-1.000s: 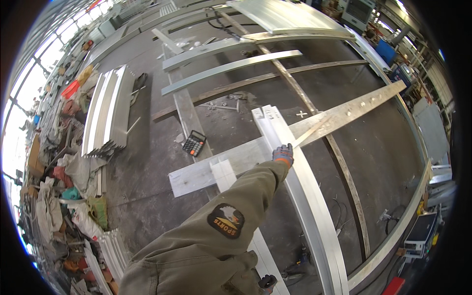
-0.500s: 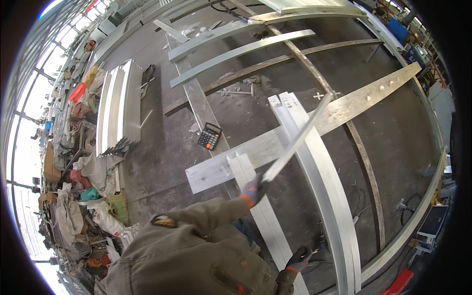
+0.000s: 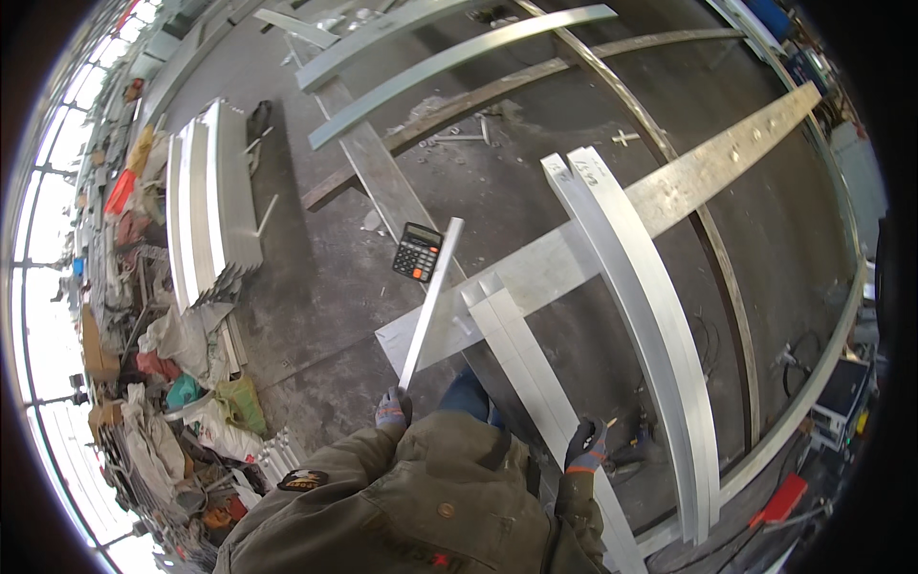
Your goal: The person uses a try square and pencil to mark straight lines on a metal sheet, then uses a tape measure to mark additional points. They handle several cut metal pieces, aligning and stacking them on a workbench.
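My gloved left hand is closed round the lower end of a short, pale metal strip. The strip points up and away, its far end beside a black calculator on a crossbeam. To the right, my gloved right hand is closed, with a thin, pencil-like stick poking out past its fingers. That hand is over or beside a long, pale metal profile, whose far end rests on a broad flat bar. Further right, long metal channels lie side by side across the same bar.
A stack of metal profiles lies on the floor at left, near bags and scrap. Rusty frame beams cross behind the channels. Small offcuts lie on the far floor. A red object sits at lower right.
My left hand has drawn back left toward my body, swinging the strip away from the channels to beside the calculator. The right hand has risen further up along the profile.
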Action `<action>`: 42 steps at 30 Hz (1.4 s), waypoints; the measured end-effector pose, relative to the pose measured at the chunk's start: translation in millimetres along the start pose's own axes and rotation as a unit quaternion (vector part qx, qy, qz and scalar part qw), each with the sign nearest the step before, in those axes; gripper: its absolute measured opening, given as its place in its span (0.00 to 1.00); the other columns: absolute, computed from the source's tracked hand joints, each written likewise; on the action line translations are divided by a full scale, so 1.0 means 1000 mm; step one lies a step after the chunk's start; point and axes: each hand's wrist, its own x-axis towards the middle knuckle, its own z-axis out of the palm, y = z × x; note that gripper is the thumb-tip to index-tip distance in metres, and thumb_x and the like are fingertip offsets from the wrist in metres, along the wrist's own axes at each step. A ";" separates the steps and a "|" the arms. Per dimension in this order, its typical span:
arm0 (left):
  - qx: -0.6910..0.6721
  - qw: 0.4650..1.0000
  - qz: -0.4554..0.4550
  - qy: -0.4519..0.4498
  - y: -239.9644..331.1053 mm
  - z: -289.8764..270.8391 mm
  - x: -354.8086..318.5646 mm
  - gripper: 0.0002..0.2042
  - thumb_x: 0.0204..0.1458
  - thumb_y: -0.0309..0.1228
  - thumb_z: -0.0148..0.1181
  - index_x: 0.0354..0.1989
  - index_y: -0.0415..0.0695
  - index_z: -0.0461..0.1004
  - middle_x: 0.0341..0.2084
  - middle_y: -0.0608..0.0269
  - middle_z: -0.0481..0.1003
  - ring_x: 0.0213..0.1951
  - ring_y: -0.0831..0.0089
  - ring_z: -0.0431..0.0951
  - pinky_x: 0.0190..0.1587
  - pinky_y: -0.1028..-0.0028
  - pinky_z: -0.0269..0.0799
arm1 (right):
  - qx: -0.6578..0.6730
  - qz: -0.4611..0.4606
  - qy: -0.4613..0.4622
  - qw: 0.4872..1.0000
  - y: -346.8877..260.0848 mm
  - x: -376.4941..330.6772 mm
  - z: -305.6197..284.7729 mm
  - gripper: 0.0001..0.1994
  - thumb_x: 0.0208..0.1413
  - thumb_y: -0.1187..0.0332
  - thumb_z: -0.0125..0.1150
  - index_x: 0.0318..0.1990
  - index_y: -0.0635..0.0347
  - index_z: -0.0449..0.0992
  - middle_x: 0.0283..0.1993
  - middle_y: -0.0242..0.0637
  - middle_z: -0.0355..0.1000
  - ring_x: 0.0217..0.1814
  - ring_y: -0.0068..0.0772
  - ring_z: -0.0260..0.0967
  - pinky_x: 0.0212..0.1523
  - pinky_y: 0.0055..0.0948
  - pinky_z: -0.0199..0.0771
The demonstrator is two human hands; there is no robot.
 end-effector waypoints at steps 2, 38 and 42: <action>0.035 0.995 -0.050 -0.083 -0.006 0.005 0.014 0.29 0.56 0.42 0.65 0.63 0.47 0.63 0.59 0.45 0.72 0.60 0.45 0.74 0.59 0.54 0.73 | 0.004 0.013 0.007 1.000 0.001 -0.004 0.003 0.06 0.63 0.74 0.60 0.45 0.60 0.76 0.34 0.40 0.77 0.36 0.29 0.74 0.41 0.29 0.74; 0.328 0.680 0.653 -0.065 0.381 -0.003 -0.008 0.45 0.42 0.53 0.72 0.66 0.41 0.64 0.63 0.51 0.67 0.68 0.51 0.62 0.74 0.46 0.46 | -0.126 0.192 -0.359 0.905 0.158 0.036 -0.051 0.37 0.58 0.29 0.51 0.54 0.56 0.75 0.53 0.53 0.78 0.59 0.56 0.74 0.61 0.48 0.67; 0.418 0.668 0.612 -0.065 0.418 0.003 0.019 0.44 0.41 0.54 0.75 0.66 0.46 0.66 0.62 0.54 0.68 0.68 0.54 0.62 0.73 0.48 0.50 | -0.109 0.209 -0.326 0.915 0.169 0.068 -0.044 0.37 0.56 0.28 0.52 0.53 0.53 0.74 0.51 0.50 0.79 0.59 0.53 0.74 0.61 0.45 0.65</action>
